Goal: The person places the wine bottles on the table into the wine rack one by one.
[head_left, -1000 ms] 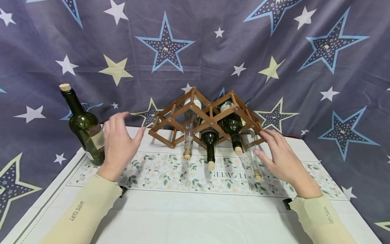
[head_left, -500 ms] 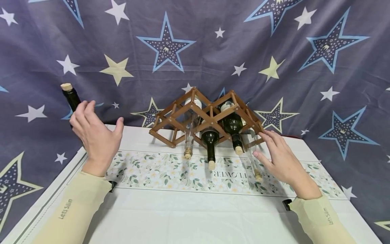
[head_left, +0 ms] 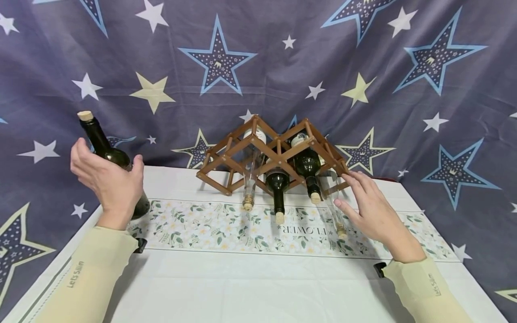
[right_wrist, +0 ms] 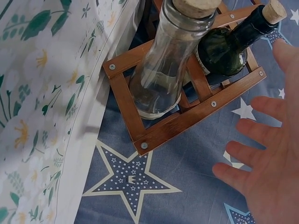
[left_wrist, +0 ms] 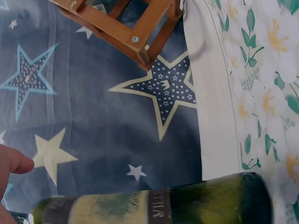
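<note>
A corked dark green wine bottle [head_left: 114, 154] stands at the left end of the table, its label visible in the left wrist view. My left hand [head_left: 108, 181] is in front of it, thumb and fingers spread apart and covering much of its body in the head view. On the right, my right hand [head_left: 372, 211] lies beside the end of a wooden wine rack [head_left: 278, 159], fingers loosely extended and fingertips close to the rack's corner. A clear corked bottle [right_wrist: 161, 70] rests in that end compartment, neck pointing toward me.
Other rack compartments hold a clear bottle [head_left: 248, 184] and two green bottles, one low [head_left: 278, 188] and one higher [head_left: 308, 163]. A floral runner [head_left: 194, 233] crosses the white table [head_left: 242, 287]. Behind hangs a star-patterned cloth [head_left: 274, 72].
My left hand has moved left, from the right side of the standing bottle to in front of it. The right hand and the rack have stayed in place.
</note>
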### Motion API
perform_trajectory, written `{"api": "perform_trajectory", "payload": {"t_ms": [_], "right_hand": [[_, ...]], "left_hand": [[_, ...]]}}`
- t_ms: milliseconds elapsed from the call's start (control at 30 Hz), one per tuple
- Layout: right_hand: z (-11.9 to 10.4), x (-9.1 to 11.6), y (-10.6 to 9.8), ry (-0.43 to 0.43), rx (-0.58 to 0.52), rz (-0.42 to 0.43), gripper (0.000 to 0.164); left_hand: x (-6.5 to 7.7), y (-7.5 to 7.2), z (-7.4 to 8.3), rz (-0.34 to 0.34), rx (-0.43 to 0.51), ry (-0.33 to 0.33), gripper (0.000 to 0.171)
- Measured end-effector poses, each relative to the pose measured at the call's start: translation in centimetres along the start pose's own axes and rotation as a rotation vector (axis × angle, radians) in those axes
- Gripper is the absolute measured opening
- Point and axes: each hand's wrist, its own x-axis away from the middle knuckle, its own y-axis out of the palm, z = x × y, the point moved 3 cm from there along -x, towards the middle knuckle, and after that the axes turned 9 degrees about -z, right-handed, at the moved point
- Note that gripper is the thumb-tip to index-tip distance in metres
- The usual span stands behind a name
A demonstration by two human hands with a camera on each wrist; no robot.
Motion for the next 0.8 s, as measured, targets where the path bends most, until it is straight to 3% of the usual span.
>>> {"api": "perform_trajectory", "payload": {"t_ms": [400,800], "right_hand": [[0.0,0.0,-0.2,-0.005,0.007,0.004,0.072],[0.0,0.1,-0.2,-0.001,0.006,0.006,0.072]], "left_hand": [[-0.2,0.7,-2.3,-0.169,0.028,-0.222,0.096],[-0.4,0.6,-2.6,-0.254,0.04,-0.273,0.087]]}}
